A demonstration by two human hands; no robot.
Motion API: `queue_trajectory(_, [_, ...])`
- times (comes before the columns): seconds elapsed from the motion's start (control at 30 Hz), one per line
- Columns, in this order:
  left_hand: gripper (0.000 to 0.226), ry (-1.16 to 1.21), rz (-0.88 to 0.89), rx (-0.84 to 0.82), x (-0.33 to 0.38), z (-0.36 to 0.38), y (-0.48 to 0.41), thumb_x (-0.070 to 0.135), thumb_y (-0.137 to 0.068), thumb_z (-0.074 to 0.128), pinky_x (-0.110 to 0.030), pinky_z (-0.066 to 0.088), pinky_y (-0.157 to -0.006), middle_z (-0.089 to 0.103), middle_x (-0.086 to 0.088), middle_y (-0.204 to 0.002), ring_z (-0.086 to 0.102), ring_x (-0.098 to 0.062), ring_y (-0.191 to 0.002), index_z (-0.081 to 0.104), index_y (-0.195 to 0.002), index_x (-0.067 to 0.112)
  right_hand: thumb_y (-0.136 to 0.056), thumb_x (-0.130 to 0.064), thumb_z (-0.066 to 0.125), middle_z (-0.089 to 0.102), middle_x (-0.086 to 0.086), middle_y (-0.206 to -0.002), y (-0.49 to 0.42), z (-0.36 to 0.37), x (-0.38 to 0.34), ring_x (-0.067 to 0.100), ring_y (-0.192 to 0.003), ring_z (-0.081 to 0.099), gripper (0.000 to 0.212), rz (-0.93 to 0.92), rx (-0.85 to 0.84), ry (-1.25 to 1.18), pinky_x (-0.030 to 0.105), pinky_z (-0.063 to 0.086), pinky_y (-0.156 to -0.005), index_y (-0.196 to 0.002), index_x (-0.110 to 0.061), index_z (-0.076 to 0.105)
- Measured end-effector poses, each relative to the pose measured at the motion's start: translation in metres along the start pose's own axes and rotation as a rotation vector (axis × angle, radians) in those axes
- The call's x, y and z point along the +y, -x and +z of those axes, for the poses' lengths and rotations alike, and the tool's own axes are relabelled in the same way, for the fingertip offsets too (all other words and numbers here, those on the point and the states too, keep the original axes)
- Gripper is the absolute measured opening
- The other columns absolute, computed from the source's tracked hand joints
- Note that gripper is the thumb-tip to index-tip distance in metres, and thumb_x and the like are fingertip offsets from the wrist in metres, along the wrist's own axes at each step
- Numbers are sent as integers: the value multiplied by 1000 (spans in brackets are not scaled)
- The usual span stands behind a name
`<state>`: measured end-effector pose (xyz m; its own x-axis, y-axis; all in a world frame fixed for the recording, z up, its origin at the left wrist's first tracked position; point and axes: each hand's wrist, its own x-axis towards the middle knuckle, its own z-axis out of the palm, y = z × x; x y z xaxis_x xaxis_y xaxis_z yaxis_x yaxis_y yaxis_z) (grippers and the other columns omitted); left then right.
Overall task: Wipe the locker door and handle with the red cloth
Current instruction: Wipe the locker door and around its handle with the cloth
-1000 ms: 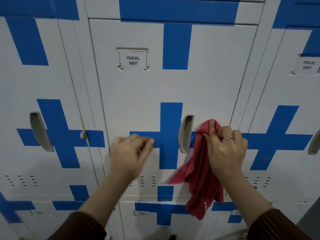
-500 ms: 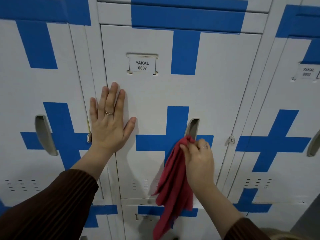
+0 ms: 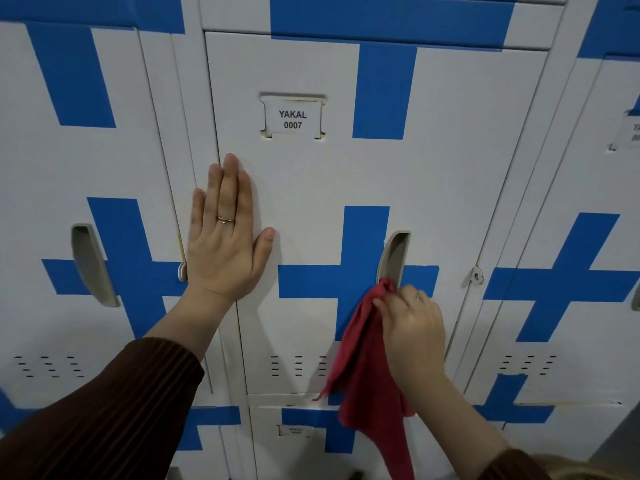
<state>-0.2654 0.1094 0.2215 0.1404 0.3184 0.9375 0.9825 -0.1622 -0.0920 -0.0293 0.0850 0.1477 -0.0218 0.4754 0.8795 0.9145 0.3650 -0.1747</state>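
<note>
Door 0007 fills the middle: rigid painted sheet metal, likely to give a little under pressure. Left hand lies flat on its left edge, fingers straight and together, thumb spread, apparently bracing it. Right of centre, the recessed handle looks hard and smooth. Red cloth is bunched at the handle's lower end, tail hanging limp; soft and light, it is best held wadded. Right hand pinches that wad against the handle.

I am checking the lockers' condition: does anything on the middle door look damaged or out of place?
Only small wear: the label holder of the locker door shows chipped, discoloured paint at its lower corners. The handle looks intact.
</note>
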Motion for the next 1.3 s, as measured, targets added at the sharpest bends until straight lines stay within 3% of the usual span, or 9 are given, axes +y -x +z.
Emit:
queue_trajectory(0.1, [67, 58, -48, 11, 3, -2, -1, 33, -93, 24, -31, -8, -116, 4, -28, -150, -22, -13, -140, 2, -143, -5, -82, -10, 58, 51, 4, -58, 5, -5, 4, 21, -50, 43, 19, -18, -48, 60, 27, 28, -51, -64, -7, 65])
queue_trajectory(0.17, [66, 80, -66, 17, 4, -3, -1, 33, -93, 23, -31, -7, -116, 5, -31, -148, -22, -13, -140, 2, -142, -6, -71, -1, 72, 51, 4, -54, -11, -10, -3, 22, -49, 43, 18, -2, -46, 45, 28, 28, -50, -58, -8, 63])
queue_trajectory(0.4, [72, 131, -147, 42, 6, -5, -2, 38, -92, 23, -33, -7, -116, 4, -38, -146, -13, -27, -142, 0, -140, -10, -83, -11, 53, 53, 6, -59, 8, -1, 0, 24, -50, 47, 20, 15, -29, 6, 33, 37, -48, -67, -6, 63])
queue_trajectory(0.57, [72, 144, -190, 46, 7, -6, -2, 37, -91, 20, -37, -6, -116, 4, -38, -147, -1, -42, -138, 1, -140, -13, -68, -3, 76, 54, 5, -53, -17, -11, -5, 25, -47, 48, 15, 28, -60, 23, 31, 35, -48, -59, -8, 65])
queue_trajectory(0.77, [71, 141, -179, 37, 6, -5, -2, 35, -91, 20, -39, -4, -116, 5, -38, -146, 0, -43, -138, 4, -140, -14, -82, -18, 51, 53, 5, -56, -3, -5, -2, 23, -48, 48, 25, 18, -27, 21, 30, 37, -51, -64, -7, 64])
queue_trajectory(0.93, [70, 154, -170, 25, 5, -6, -1, 31, -89, 22, -37, -6, -116, 5, -37, -147, -2, -42, -138, 3, -140, -13, -63, 1, 78, 52, 4, -50, -12, -14, -4, 24, -45, 47, 22, 5, -84, 33, 28, 31, -49, -54, -8, 61])
queue_trajectory(1.07, [71, 156, -162, 23, 4, -7, -1, 24, -85, 27, -34, -9, -116, 3, -35, -148, -8, -31, -141, 3, -141, -12, -78, -6, 67, 54, 9, -57, -46, -17, -16, 27, -52, 48, 21, 142, 31, -116, 34, 37, -52, -59, -4, 60])
queue_trajectory(1.23, [73, 150, -157, 21, 2, -6, 0, 19, -81, 30, -32, -11, -115, 4, -33, -149, -11, -22, -139, 1, -142, -8, -82, -16, 52, 53, 4, -58, 4, -5, -3, 23, -50, 49, 21, -3, -38, 94, 28, 28, -54, -66, -8, 64])
queue_trajectory(1.3, [73, 150, -157, 26, 2, -6, 0, 18, -80, 30, -32, -11, -115, 4, -33, -149, -11, -22, -139, 1, -142, -8, -80, -11, 60, 52, 3, -55, 5, -6, 3, 21, -48, 47, 19, -30, -68, 103, 27, 29, -52, -62, -9, 64])
